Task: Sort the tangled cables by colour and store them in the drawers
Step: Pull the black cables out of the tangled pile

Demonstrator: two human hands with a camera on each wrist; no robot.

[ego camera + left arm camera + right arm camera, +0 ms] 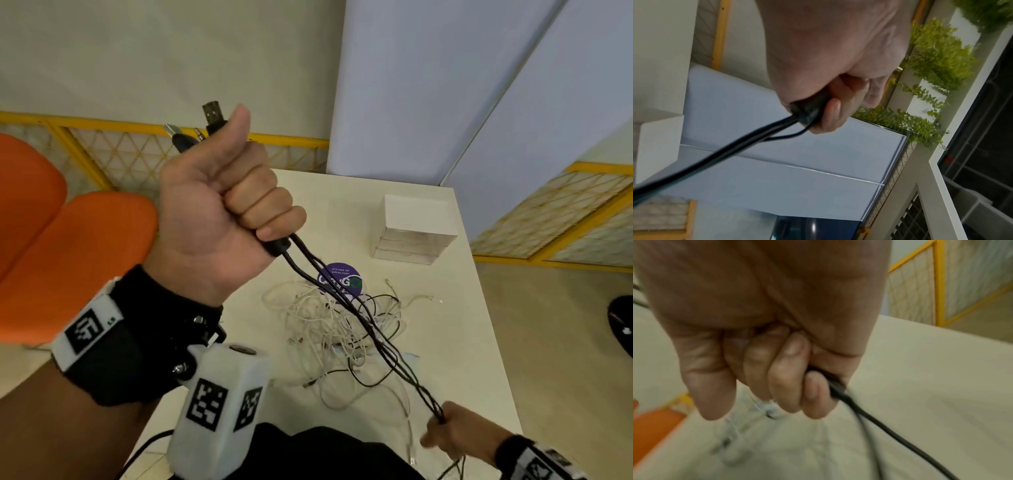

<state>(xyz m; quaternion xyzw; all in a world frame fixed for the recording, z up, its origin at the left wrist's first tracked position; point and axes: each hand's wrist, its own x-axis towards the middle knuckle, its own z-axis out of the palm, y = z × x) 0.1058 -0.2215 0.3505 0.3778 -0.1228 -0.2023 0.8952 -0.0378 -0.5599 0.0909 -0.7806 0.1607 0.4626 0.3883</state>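
left hand (219, 205) up high on the left, fingers (263, 205) curled tight round the plug ends of the black cables (373, 339). right hand (452, 433) low at the near right, fingers closed on the other end of the same bunch. stretched in a line between the two hands, over the white cables (325, 329), still a messy heap in the middle of the desk (462, 342). one thin black loop still down in that heap. probably light, soft and bendy, easy to snag, so best held near the hard plugs and pulled slow. white drawers (411, 233) at the far right of the desk, shut, well apart from the heap. desk edge close on the right, open room above and in front of the drawers
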